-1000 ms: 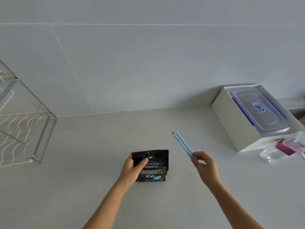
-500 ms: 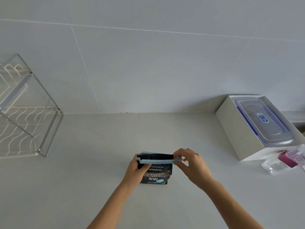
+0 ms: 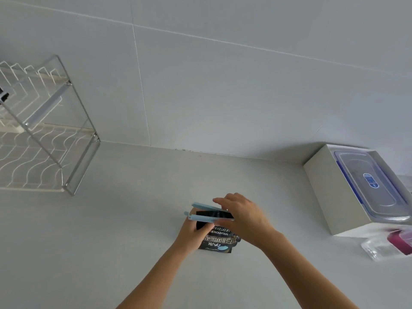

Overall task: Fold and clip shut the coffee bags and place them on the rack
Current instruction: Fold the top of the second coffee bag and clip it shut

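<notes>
A small black coffee bag with white lettering stands on the pale counter, its top folded over. A light blue clip straddles that folded top, its two arms spread apart around the black fold. My left hand grips the bag's left side from behind. My right hand lies over the clip's right end, pinching it. The wire rack with clear side panels stands at the far left against the wall.
A white box holding a clear lidded container with blue trim sits at the right by the wall. In front of it lies a clear packet with something magenta. Bare counter stretches between the bag and the rack.
My right hand brought the blue clip from the air onto the bag's folded top and now covers its right end. The view has swung left, so more of the rack shows.
</notes>
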`<state>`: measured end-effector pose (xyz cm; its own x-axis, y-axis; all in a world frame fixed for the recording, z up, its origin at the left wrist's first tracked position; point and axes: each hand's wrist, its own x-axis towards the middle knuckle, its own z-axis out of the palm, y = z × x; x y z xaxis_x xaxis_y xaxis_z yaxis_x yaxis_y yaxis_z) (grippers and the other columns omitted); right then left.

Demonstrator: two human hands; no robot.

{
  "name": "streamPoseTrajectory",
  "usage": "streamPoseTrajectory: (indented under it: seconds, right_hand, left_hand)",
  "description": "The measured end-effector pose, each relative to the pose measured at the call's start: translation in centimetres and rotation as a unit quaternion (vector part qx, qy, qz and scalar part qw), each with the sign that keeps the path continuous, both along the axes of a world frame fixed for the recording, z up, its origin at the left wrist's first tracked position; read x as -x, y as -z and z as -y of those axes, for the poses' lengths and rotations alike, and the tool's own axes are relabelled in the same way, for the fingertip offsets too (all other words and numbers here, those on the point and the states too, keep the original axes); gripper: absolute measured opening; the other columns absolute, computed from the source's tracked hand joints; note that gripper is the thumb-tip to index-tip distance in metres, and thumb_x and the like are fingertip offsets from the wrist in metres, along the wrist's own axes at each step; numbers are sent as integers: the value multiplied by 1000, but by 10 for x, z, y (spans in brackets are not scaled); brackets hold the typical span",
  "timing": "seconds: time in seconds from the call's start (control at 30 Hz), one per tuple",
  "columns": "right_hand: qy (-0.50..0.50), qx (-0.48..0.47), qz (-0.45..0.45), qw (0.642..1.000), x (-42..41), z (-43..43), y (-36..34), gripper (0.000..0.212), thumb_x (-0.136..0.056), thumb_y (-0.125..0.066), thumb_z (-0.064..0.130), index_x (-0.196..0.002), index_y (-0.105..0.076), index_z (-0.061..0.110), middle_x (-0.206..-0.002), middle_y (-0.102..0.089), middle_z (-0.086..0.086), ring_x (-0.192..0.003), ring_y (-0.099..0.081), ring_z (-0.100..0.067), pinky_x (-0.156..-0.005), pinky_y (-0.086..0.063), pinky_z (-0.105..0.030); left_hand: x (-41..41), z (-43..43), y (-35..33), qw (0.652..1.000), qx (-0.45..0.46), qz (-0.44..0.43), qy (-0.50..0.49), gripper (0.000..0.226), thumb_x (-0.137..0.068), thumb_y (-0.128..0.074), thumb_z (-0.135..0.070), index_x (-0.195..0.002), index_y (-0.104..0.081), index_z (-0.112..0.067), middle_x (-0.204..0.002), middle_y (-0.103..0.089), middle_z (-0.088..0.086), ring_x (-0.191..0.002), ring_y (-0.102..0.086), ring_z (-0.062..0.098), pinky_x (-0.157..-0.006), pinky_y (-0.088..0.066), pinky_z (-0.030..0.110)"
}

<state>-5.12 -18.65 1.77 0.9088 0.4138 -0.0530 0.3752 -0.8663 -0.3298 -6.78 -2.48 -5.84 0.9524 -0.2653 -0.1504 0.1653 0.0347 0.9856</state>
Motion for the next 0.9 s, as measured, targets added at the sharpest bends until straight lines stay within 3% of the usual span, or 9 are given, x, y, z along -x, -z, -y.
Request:
streamPoseTrajectory:
  seconds: [0.13,0.2,0.33,0.47,0.57,0.63,0.7,0.8,0.9]
  right_hand:
    - [-32,7,-10,999,-6,-40,4,31,-85,-57,47,-101,-62,21,-97,-56,3,-92,-53,-15,-65,-36,-26]
    - [-27,8,-12,1000,-7,-53,8,30,-85,-55,47,-98,-62,20,-97,-56,3,-91,-53,-13,-64,-35,-24]
    - [-10,-5,-15,1000,-1,-62,14,22,-83,-59,42,-97,-61,25,-95,-57,7,-89,-54,-11,-62,-34,-23]
    - [6,-13,-5,1000,3,-60,14,18,-82,-61,41,-95,-64,29,-92,-58,10,-86,-53,-7,-63,-41,-25]
    - [19,-26,-20,999,2,-59,12,15,-82,-61,40,-94,-66,32,-91,-58,10,-83,-54,-7,-65,-45,-28]
    - [22,-24,-20,999,1,-59,11,13,-83,-61,40,-92,-66,32,-90,-58,10,-79,-55,-8,-62,-45,-28]
    - [17,-20,-4,1000,0,-60,13,13,-83,-61,39,-92,-65,32,-89,-58,10,-77,-55,-7,-58,-43,-26]
    - [14,-17,23,1000,4,-63,16,12,-82,-62,38,-90,-65,30,-86,-58,10,-76,-54,-7,-57,-34,-22]
    - [12,-14,38,999,10,-65,19,13,-81,-62,37,-90,-65,29,-85,-60,10,-74,-56,-9,-56,-31,-21]
  left_hand:
    - [1,-1,-1,999,-22,26,-4,27,-79,-55,-5,-82,-61,-31,-69,-63,-17,-66,-56,0,-57,-43,12]
    - [2,-4,-2,1000,-7,18,-14,28,-76,-53,-1,-80,-60,-28,-67,-64,-18,-64,-56,-3,-56,-42,10]
    - [5,-12,4,998,-5,-24,-58,34,-70,-54,1,-58,-59,-30,-46,-54,-18,-45,-44,-5,-45,-33,5]
    - [3,-14,4,997,-10,-45,-55,32,-69,-57,0,-54,-58,-28,-43,-54,-18,-44,-46,-6,-45,-34,4]
    - [1,-23,-2,998,-31,-46,7,20,-68,-58,-13,-62,-60,-32,-52,-57,-19,-52,-50,-7,-50,-36,5]
    - [-1,-37,-1,998,-39,-48,28,15,-71,-63,-18,-79,-62,-31,-71,-64,-17,-69,-59,-2,-64,-43,11]
    - [-5,-57,0,997,-43,-63,-13,20,-73,-68,-21,-92,-64,-26,-91,-69,-7,-87,-63,5,-80,-47,21]
    - [-5,-77,-3,995,-3,-94,-32,10,-83,-67,-25,-92,-72,-23,-89,-72,-8,-83,-63,2,-81,-48,23]
    - [-1,-75,-3,989,58,-133,-32,27,-78,-67,-38,-96,-73,-19,-90,-73,-2,-86,-64,10,-86,-49,30]
